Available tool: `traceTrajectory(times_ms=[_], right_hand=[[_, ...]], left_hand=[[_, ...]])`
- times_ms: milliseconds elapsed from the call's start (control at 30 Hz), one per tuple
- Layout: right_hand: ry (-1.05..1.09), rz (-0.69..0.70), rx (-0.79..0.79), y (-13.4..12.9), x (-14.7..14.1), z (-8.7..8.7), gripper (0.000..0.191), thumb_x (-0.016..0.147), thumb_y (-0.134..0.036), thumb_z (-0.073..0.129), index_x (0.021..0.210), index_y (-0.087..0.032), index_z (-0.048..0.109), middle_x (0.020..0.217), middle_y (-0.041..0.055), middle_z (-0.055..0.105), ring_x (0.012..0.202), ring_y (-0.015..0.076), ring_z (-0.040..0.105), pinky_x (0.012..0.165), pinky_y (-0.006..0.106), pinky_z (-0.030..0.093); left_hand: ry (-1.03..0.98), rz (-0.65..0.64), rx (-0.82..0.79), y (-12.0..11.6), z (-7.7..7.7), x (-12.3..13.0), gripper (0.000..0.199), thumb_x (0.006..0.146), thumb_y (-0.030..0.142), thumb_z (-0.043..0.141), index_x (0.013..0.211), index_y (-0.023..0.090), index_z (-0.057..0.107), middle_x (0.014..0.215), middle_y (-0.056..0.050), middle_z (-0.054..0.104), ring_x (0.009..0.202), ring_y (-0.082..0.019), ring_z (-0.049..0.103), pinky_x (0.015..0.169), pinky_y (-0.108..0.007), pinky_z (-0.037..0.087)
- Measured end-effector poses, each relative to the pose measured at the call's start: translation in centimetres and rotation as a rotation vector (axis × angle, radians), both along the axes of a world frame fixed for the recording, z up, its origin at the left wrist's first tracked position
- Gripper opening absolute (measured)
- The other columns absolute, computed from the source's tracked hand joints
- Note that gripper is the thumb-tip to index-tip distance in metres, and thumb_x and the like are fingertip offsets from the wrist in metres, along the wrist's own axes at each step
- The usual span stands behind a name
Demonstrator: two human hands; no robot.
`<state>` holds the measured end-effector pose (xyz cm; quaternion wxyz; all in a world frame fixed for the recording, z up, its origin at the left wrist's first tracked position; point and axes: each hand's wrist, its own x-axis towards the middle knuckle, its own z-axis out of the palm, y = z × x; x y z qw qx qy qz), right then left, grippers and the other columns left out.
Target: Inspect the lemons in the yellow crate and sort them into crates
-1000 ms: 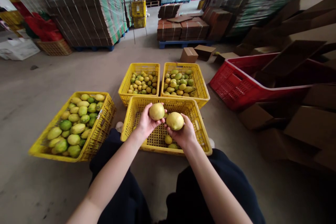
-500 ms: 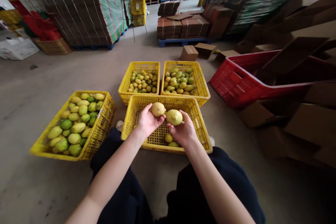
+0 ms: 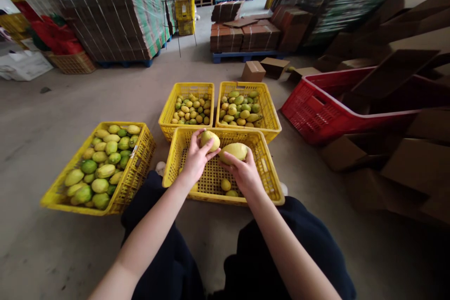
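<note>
Fruit (image 3: pixel 236 149) sits clamped in right hand (image 3: pixel 245 172), long axis roughly left-right; left hand (image 3: pixel 196 157) clamps second fruit (image 3: pixel 211 137), just left, slightly farther.

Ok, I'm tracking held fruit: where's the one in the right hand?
In the head view, right of centre: the right hand holds that fruit over the nearest yellow crate, beside the other fruit in the left hand.

At centre, the left hand (image 3: pixel 196 160) holds a fruit (image 3: pixel 213 138) and the right hand (image 3: pixel 246 174) a longer fruit (image 3: pixel 235 150), above the near crate (image 3: pixel 269 176). Just behind stand two crates (image 3: pixel 272 122); a fuller crate (image 3: pixel 130 185) sits left, a red crate (image 3: pixel 311 108) right.
</note>
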<state>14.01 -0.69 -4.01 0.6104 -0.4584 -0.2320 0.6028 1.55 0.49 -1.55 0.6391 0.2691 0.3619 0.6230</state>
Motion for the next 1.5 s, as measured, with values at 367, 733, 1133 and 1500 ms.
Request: traceTrajectory(times_ms=[367, 733, 1133, 1500], right_hand=[[-0.781, -0.175, 0.454, -0.9, 0.0, -0.3, 0.054, 0.067, -0.024, 0.072, 0.118, -0.026, 0.053, 0.116, 0.0044, 0.059, 0.100, 0.0197, 0.058, 0.086, 0.034, 0.049], [-1.073, -0.269, 0.635, -0.8, 0.5, -0.3, 0.053, 0.073, -0.018, 0.062, 0.124, -0.029, 0.050, 0.119, 0.0072, 0.058, 0.111, 0.0251, 0.054, 0.097, 0.048, 0.043], [-1.419, -0.353, 0.744, -0.7, 1.2, -0.5, 0.055, 0.078, -0.013, 0.057, 0.129, -0.032, 0.047, 0.122, 0.0085, 0.056, 0.110, 0.0287, 0.052, 0.094, 0.050, 0.043], [-0.915, -0.292, 0.570, -0.9, 0.3, 0.2, 0.055, 0.068, -0.025, 0.071, 0.118, -0.026, 0.047, 0.116, 0.0077, 0.057, 0.107, 0.0242, 0.055, 0.086, 0.040, 0.050]], left_hand=[[0.512, 0.125, 0.336, -1.3, 0.5, 0.4, 0.048, 0.063, 0.020, 0.079, 0.105, 0.024, 0.057, 0.116, -0.006, 0.056, 0.108, -0.021, 0.055, 0.089, -0.031, 0.046], [0.802, 0.140, 0.623, -1.8, 0.8, -0.1, 0.030, 0.073, 0.023, 0.072, 0.100, 0.026, 0.062, 0.113, -0.007, 0.058, 0.115, -0.024, 0.051, 0.105, -0.046, 0.034], [1.030, 0.084, 0.808, -1.2, 0.0, -1.3, 0.026, 0.078, 0.017, 0.064, 0.102, 0.028, 0.064, 0.114, -0.006, 0.061, 0.122, -0.026, 0.048, 0.107, -0.052, 0.033], [0.649, 0.174, 0.516, -1.9, 1.1, -0.1, 0.036, 0.065, 0.020, 0.077, 0.098, 0.024, 0.062, 0.114, -0.007, 0.059, 0.118, -0.024, 0.052, 0.104, -0.042, 0.038]])
